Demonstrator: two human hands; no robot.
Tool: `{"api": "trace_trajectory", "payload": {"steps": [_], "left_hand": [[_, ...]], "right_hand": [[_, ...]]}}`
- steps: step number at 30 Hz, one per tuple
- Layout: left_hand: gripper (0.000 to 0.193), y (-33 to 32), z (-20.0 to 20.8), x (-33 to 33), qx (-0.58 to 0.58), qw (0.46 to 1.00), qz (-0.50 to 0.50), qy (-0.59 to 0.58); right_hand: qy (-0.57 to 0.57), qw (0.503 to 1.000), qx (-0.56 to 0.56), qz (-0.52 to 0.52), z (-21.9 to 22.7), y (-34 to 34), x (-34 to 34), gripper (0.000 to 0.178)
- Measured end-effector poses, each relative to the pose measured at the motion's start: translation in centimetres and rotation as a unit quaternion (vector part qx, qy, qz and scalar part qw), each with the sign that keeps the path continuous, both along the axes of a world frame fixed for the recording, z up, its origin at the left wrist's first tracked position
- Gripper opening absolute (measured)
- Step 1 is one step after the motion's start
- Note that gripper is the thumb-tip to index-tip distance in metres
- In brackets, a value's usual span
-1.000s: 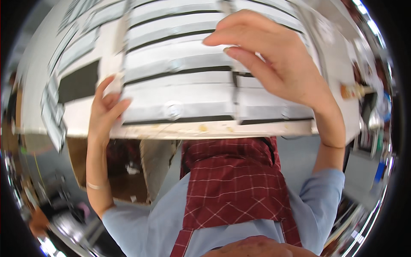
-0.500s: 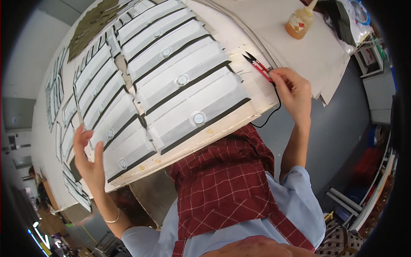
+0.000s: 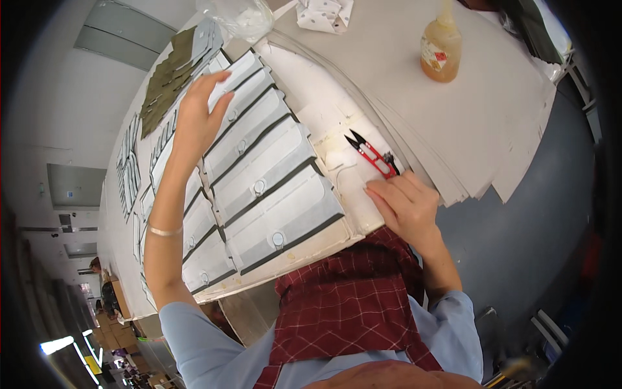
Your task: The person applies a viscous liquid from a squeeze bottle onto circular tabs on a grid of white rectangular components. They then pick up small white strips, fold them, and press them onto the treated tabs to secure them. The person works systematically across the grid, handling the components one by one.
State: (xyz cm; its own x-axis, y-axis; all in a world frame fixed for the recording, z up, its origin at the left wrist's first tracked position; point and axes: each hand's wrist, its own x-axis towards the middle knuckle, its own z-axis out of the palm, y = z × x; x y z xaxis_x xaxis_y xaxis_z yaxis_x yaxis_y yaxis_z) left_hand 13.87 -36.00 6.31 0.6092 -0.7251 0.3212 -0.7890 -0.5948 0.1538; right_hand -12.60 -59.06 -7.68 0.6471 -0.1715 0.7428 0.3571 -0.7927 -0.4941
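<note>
Overlapping grey-white panels [image 3: 269,188] with dark edge strips lie in rows on the pale board. Each bears a small round disc [image 3: 278,239]. My left hand [image 3: 199,115] hangs over the far end of the rows, thumb and fingers apart, with nothing visible in it. My right hand [image 3: 409,206] is at the board's right side, fingers bent and drawn together; what they pinch, if anything, is hidden. Just beyond its fingertips lie red-handled thread snips [image 3: 376,159] with black blades pointing away and a dark bunched cord beside them.
A bottle of amber liquid [image 3: 442,55] with a nozzle stands on stacked grey sheets [image 3: 479,123] at the far right. Olive pieces [image 3: 170,81] lie at the far left. A clear plastic bag [image 3: 243,18] and crumpled dotted wrapping [image 3: 325,14] are at the back.
My left hand has moved from the near left edge to over the far panels. My right hand has let go of the snips, which now lie on the board. The view has shifted.
</note>
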Motion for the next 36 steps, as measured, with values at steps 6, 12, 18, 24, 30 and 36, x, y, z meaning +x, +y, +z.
{"api": "trace_trajectory", "payload": {"steps": [6,12,18,24,30,36], "left_hand": [[0.03,-6.9,-1.0,14.1,-0.035,0.995,-0.034,-0.085],[0.031,-11.9,-6.2,26.8,0.064,0.995,0.041,-0.056],[0.035,-10.7,-14.5,34.3,0.12,0.987,0.077,-0.079],[0.038,-10.2,-18.2,39.3,0.077,0.983,0.132,-0.097],[0.034,-7.2,-18.8,42.7,0.03,0.983,0.097,-0.153],[0.028,-11.3,-17.6,37.4,0.108,0.972,0.131,-0.161]], "right_hand": [[-0.004,1.0,-0.003,0.009,-0.1,-0.2,-0.1,0.02],[0.035,0.999,-0.003,0.004,0.1,-0.2,-0.2,0.023],[0.023,0.998,-0.055,0.021,-0.4,-0.9,-0.5,0.033],[0.018,0.999,-0.048,0.004,-0.8,-0.9,-0.5,0.036],[0.004,0.999,-0.035,0.025,-0.6,-1.0,-0.6,0.034],[-0.004,0.999,-0.042,0.017,-1.3,-1.0,-0.5,0.032]]}}
